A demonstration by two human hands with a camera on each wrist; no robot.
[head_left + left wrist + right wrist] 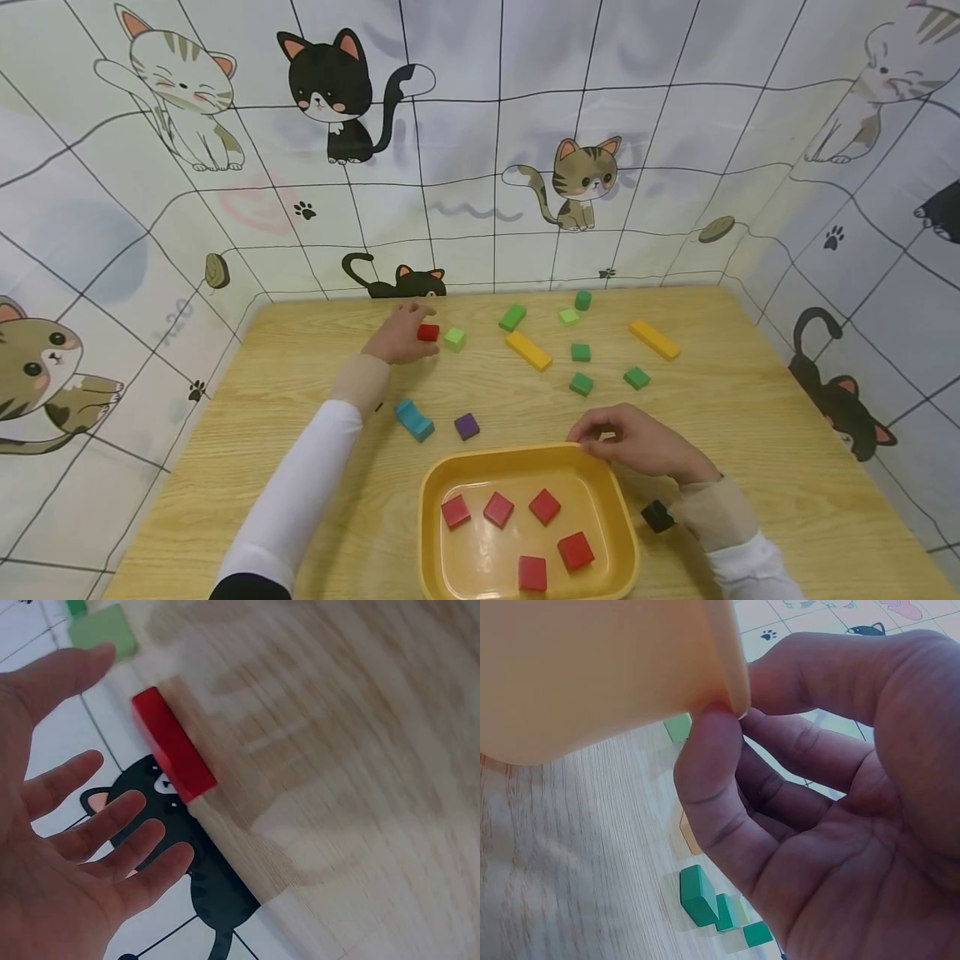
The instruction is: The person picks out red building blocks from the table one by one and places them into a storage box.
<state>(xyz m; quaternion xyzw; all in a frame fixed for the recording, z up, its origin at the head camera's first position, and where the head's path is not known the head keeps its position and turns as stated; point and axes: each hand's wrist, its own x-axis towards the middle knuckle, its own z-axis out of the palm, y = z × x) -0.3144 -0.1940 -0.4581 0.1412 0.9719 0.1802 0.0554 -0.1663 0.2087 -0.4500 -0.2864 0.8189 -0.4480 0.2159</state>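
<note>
A red block [428,332] lies at the far left of the table. My left hand [406,334] reaches over beside it, thumb and fingers spread. In the left wrist view a gap shows between those fingers [154,881] and the red block [174,744]. Just right of it sits a light green cube [454,338]. My right hand [637,442] pinches the rim of a yellow plastic tray [517,454] at its far right corner; the right wrist view shows thumb and finger on the tray's edge [735,656]. Several red blocks [545,506] lie apart inside the tray.
Left of centre lie a blue curved block [414,420] and a purple cube [467,426]. Two long yellow blocks [528,351] and several green blocks [581,383] are scattered to the right. A black block [657,516] is beside the right wrist. A cat-print sheet [465,150] stands behind the table.
</note>
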